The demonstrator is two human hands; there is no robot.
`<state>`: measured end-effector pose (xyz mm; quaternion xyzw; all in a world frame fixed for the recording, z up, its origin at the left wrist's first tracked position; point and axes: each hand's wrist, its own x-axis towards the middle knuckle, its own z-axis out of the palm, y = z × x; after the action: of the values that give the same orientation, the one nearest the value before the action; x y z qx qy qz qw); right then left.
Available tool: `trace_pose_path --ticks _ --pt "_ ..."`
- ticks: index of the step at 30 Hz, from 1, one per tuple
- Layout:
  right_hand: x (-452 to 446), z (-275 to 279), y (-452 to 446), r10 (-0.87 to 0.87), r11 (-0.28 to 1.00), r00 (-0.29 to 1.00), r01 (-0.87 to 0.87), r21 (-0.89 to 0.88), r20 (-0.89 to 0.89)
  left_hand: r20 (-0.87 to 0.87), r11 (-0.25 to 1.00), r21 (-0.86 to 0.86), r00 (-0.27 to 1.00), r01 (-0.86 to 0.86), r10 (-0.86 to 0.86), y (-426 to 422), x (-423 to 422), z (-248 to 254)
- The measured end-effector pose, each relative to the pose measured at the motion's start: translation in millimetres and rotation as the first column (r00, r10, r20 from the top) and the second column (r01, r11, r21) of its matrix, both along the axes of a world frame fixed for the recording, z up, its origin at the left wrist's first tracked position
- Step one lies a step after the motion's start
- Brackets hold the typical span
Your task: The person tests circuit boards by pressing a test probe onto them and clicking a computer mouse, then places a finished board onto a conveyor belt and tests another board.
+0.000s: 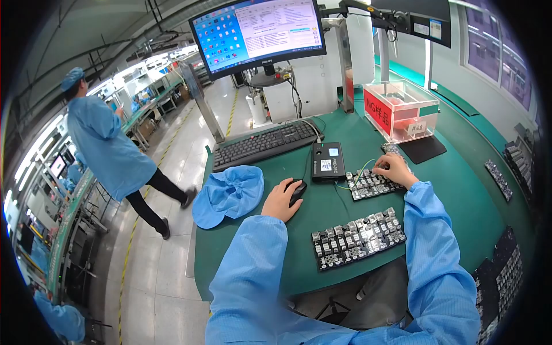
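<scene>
My left hand (pixel 281 200) rests over a black mouse (pixel 297 192) on the green mat (pixel 270 259), its fingers curved round it. At the right, my right hand (pixel 393 168) has its fingers pinched above a circuit board panel (pixel 370 184); what lies between the fingertips is too small to make out. A thin green wire (pixel 363 167) runs near those fingers toward a black device (pixel 328 161) with a small lit screen. Closer to me lies a second circuit board panel (pixel 359 238), touched by neither hand.
A keyboard (pixel 264 144) and blue cap (pixel 229 197) lie left of the device. Behind stands a monitor (pixel 259 34). A clear box (pixel 401 110) with red labels sits at back right, by a black pad (pixel 422 150). A person (pixel 109 141) in blue walks in the aisle.
</scene>
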<state>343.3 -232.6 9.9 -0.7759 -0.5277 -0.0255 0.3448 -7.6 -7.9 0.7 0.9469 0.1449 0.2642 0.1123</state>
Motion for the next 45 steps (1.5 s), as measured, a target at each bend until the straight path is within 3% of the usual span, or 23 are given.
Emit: trace_pose_path --ticks 21,27,31,45 --pt "-1.4 1.5 -0.3 0.005 1.000 1.000 -0.005 -0.012 -0.006 -0.048 0.999 -0.047 0.999 -0.010 0.007 -4.1 -2.1 6.4" --pt "-4.4 4.4 -2.2 0.014 1.000 0.993 -0.016 0.014 0.118 -0.053 0.999 -0.046 0.999 -0.013 0.010 -4.4 -1.5 7.5" --pt "-1.8 3.3 -1.6 0.016 1.000 0.999 -0.016 -0.015 0.029 -0.063 0.999 -0.035 0.998 -0.028 0.026 -5.4 -1.6 8.0" --pt "1.2 0.3 -0.8 0.016 1.000 1.000 -0.016 -0.016 0.008 -0.062 0.999 -0.045 0.998 -0.017 0.015 -4.2 -1.7 7.6"
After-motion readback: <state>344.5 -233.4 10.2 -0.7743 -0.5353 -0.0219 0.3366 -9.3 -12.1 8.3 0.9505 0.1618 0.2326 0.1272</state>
